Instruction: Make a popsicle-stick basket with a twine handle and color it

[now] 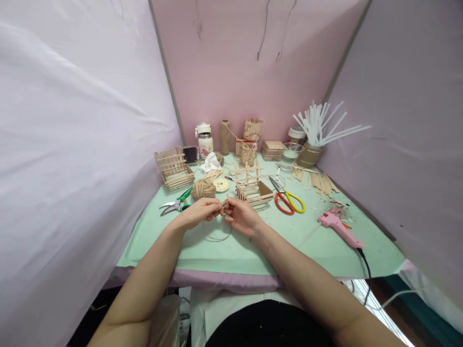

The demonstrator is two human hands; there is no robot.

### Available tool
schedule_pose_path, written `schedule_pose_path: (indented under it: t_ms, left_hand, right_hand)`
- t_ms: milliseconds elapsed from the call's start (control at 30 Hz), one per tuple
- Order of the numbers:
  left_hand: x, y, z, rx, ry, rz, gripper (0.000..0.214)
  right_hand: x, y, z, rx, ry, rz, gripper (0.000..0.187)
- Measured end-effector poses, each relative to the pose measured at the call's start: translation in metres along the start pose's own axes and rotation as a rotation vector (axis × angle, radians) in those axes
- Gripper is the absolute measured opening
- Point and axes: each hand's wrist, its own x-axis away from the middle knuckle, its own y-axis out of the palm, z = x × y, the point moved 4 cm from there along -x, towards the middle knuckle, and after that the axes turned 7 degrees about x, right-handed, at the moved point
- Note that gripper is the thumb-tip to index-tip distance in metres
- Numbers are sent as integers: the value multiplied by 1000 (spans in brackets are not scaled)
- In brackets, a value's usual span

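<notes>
My left hand (205, 210) and my right hand (241, 215) meet over the near middle of the table, fingertips almost touching. Both are closed in a pinch on a thin length of twine (219, 239), whose loose loop hangs down onto the green tabletop. Just behind my left hand sits a ball of jute twine (203, 189). Beyond my right hand stands a small wooden-stick basket (254, 191) with an upright back. Green-handled pruning shears (175, 206) lie open left of my left hand. Scissors (288, 198) with one red and one yellow handle lie to the right.
A pink glue gun (341, 228) rests at the right, its cord running over the front edge. Another stick basket (174, 169) stands back left. Along the back are a bottle (205, 142), a water cup (290, 155) and white glue sticks (318, 123). Wooden sticks (321, 183) lie back right.
</notes>
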Motion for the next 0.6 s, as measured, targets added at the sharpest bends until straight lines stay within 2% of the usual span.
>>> schedule_pose_path:
  t_ms: [233, 467, 533, 600]
  left_hand:
    - [0, -8, -1, -122, 35, 100, 35]
    - [-1, -13, 2, -230, 98, 184, 35]
    - [-1, -16, 6, -254, 202, 285, 32]
    - [3, -17, 15, -336, 407, 416, 29]
  right_hand:
    - [1, -8, 2, 149, -115, 241, 30]
    - [3, -7, -3, 181, -211, 279, 26]
    - [5, -8, -7, 301, -305, 327, 24]
    - [9, -8, -12, 493, -427, 381, 22]
